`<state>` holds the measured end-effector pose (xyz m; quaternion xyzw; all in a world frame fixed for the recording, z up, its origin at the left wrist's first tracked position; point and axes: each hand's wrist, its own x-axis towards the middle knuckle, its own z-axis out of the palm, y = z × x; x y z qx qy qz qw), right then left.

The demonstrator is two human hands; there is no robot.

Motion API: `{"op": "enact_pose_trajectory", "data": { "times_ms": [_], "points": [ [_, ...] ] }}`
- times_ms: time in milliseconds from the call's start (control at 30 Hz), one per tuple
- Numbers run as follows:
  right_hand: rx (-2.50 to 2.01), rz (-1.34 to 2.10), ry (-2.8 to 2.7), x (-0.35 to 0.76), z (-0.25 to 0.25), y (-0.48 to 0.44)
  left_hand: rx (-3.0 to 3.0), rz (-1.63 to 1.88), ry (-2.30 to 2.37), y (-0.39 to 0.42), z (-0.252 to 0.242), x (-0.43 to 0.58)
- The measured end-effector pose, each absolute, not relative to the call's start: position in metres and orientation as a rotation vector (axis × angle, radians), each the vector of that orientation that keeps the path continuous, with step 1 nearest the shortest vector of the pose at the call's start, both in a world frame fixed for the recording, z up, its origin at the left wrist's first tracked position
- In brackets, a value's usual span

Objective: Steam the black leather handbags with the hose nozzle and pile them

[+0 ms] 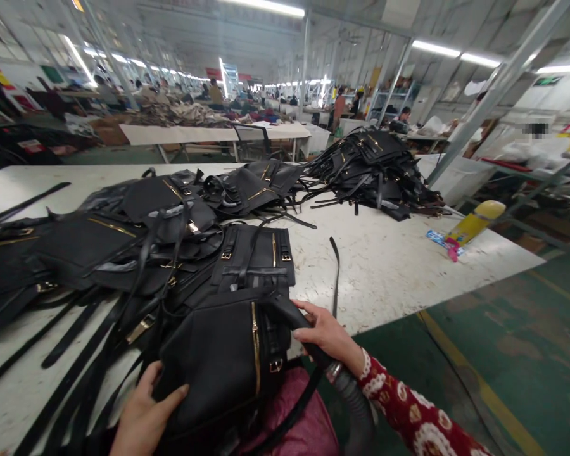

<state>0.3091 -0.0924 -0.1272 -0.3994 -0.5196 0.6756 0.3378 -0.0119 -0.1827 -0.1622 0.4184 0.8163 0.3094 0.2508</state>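
Observation:
A black bag (pixel 209 354) with a gold zipper and a small gold buckle lies at the table's near edge. My left hand (pixel 147 405) grips its lower left side, thumb on top and fingers partly behind the material. Wrapped in my right hand (pixel 327 332) is a black vacuum hose nozzle (pixel 308 342), its front end against the bag's upper right edge. A ribbed grey hose (pixel 356 405) runs down from its metal clamp. Just beyond lies another black bag (pixel 261 253) with buckles and a zipper.
Several more black bags (pixel 99 234) with loose straps cover the white table's left side. A taller heap of them (pixel 370 171) stands at the far right. A yellow bottle (pixel 479 221) stands near the right edge, beside a small blue and pink packet (pixel 444 244).

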Motion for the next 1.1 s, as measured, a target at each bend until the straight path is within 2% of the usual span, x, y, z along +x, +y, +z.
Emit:
{"op": "enact_pose_trajectory", "data": {
  "times_ms": [333,533,700,867,1100],
  "points": [
    [-1.093,1.528,-1.432,0.295,-0.096,-0.090,0.537,1.094,1.650,-0.194,-0.144,0.028],
    [-1.028,1.752,-1.406,0.295,-0.106,-0.113,0.381,1.044,1.364,-0.165,-0.135,0.004],
    [-1.039,1.734,-1.371,0.291,-0.114,-0.123,0.570,1.050,1.229,-0.134,-0.117,-0.002],
    [-0.974,1.737,-1.304,0.295,-0.095,-0.129,0.781,1.100,1.197,-0.139,-0.103,0.008],
    [-0.919,1.755,-1.314,0.287,-0.068,-0.134,0.807,1.067,1.300,-0.148,-0.111,0.022]
  ]
}}
